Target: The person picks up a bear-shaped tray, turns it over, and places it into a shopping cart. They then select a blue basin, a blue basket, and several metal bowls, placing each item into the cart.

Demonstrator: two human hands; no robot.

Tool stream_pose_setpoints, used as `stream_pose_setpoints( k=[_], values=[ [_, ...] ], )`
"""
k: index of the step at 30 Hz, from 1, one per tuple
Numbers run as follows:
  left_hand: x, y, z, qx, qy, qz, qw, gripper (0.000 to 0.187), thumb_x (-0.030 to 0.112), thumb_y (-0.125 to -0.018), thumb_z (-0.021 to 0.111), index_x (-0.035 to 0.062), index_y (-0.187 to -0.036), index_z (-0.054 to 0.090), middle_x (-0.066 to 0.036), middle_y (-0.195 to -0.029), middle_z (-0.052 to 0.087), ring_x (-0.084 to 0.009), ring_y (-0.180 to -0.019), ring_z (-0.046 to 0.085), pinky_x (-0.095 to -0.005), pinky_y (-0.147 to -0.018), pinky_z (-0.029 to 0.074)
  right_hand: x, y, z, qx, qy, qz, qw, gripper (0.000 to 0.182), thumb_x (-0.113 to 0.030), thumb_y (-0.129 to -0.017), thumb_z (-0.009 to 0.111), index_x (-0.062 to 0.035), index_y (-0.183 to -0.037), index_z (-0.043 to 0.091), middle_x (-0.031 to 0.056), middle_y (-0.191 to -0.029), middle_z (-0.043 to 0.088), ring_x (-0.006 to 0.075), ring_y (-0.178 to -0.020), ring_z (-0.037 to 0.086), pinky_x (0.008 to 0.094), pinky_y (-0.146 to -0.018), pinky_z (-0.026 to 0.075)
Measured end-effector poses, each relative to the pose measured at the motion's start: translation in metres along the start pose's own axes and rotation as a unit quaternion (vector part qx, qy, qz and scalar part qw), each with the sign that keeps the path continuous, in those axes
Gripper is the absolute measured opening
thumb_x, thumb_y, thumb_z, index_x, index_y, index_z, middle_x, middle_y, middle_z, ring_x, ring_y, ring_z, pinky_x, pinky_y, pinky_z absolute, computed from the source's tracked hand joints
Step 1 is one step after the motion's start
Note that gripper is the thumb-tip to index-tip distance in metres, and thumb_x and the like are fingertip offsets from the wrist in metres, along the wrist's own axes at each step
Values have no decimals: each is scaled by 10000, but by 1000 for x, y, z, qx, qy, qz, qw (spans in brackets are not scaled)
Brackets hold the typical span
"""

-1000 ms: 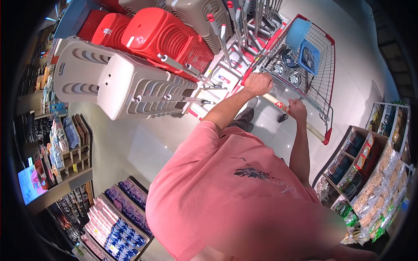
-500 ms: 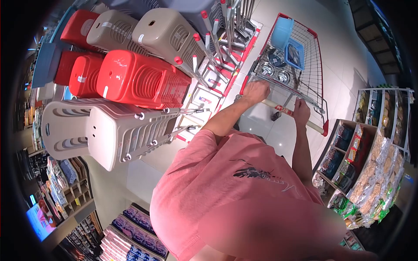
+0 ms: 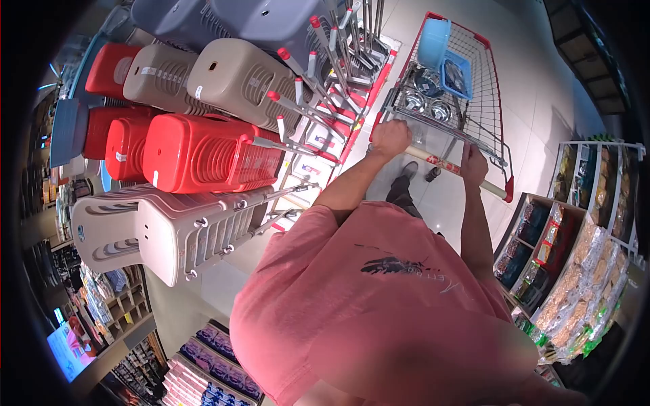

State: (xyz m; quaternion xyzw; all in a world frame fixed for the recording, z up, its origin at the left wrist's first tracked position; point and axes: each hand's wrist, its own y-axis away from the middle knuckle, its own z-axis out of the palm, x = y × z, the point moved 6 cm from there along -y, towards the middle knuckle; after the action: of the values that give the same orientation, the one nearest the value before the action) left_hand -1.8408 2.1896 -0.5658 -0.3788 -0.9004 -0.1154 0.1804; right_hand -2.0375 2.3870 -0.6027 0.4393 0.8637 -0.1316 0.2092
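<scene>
My left hand is closed around the left end of the handlebar of a shopping cart. Toward the bar's right side, my right hand is wrapped around it as well. Inside the wire cart, a light blue plastic tub stands tilted at the far left. Beside it sits a blue basket with dark items in it. Shiny round metal bowls lie nearer to the handle.
To my left are stacked red stools, beige stools and pale chairs. Long-handled poles jut toward the aisle. Shelves of packaged goods stand at right. Tiled floor extends around the cart.
The stools and chairs on the left have shifted down and left in view as the cart and I move along the aisle. My shoe now shows below the handlebar. Both hands keep their grip.
</scene>
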Motion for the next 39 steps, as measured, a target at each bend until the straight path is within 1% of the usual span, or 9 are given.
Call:
stream_pose_setpoints(
  k=[5,9,13,14,17,20,29,33,39],
  values=[
    [0,-61,14,-14,-43,-44,998,291,284,-870,549,52,-832,721,-178,-815,718,-334,-743,710,-450,-703,571,3,-61,11,-15,-5,-23,1000,468,-470,-1003,480,-69,-867,680,157,-734,676,374,-689,663,477,-623,498],
    [13,-103,13,-1,-63,-46,997,296,301,-877,544,68,-850,725,-160,-844,727,-329,-769,716,-456,-710,571,13,-110,13,-17,-85,-46,995,451,-467,-995,493,-74,-877,679,151,-735,676,367,-695,666,471,-624,500],
    [36,-139,7,3,-77,-71,995,278,292,-875,555,67,-852,717,-161,-855,722,-343,-771,708,-470,-734,565,25,-159,21,-78,-26,-42,996,393,-457,-984,497,-117,-889,671,141,-794,703,368,-758,685,497,-652,518],
    [24,-148,18,16,-65,-68,995,251,272,-870,568,69,-850,714,-161,-841,718,-352,-755,702,-474,-702,564,25,-166,37,-101,-9,-37,994,382,-450,-984,498,-122,-892,670,137,-811,709,366,-770,689,497,-661,524],
    [42,-171,16,45,-72,-50,995,231,254,-866,577,68,-842,712,-158,-801,712,-360,-729,697,-476,-675,561,28,-195,32,-124,-1,-28,992,362,-438,-985,494,-132,-904,672,127,-844,719,363,-789,694,495,-684,538],
    [52,-192,25,66,-72,-38,995,222,251,-862,580,77,-822,710,-161,-751,698,-364,-699,690,-484,-656,556,36,-220,24,-84,-12,-58,995,380,-442,-984,496,-114,-920,676,130,-834,718,368,-789,694,496,-698,539],
    [53,-243,38,73,-53,-61,994,225,240,-862,572,68,-782,693,-153,-759,697,-354,-679,684,-477,-622,545,33,-280,32,-84,7,-48,995,344,-412,-970,527,-115,-871,671,144,-773,704,380,-730,683,498,-670,530],
    [62,-268,41,97,-30,-50,994,207,227,-851,606,62,-755,685,-174,-739,689,-358,-637,674,-480,-587,537,38,-312,33,-94,0,-34,995,351,-406,-969,528,-99,-858,657,145,-775,700,378,-747,680,501,-675,525],
    [74,-320,49,78,-31,-73,994,205,231,-848,610,64,-769,698,-157,-732,689,-346,-626,677,-456,-575,543,47,-371,37,-90,25,-49,994,354,-398,-971,523,-90,-846,644,146,-769,695,380,-745,676,503,-671,519]
  ],
)
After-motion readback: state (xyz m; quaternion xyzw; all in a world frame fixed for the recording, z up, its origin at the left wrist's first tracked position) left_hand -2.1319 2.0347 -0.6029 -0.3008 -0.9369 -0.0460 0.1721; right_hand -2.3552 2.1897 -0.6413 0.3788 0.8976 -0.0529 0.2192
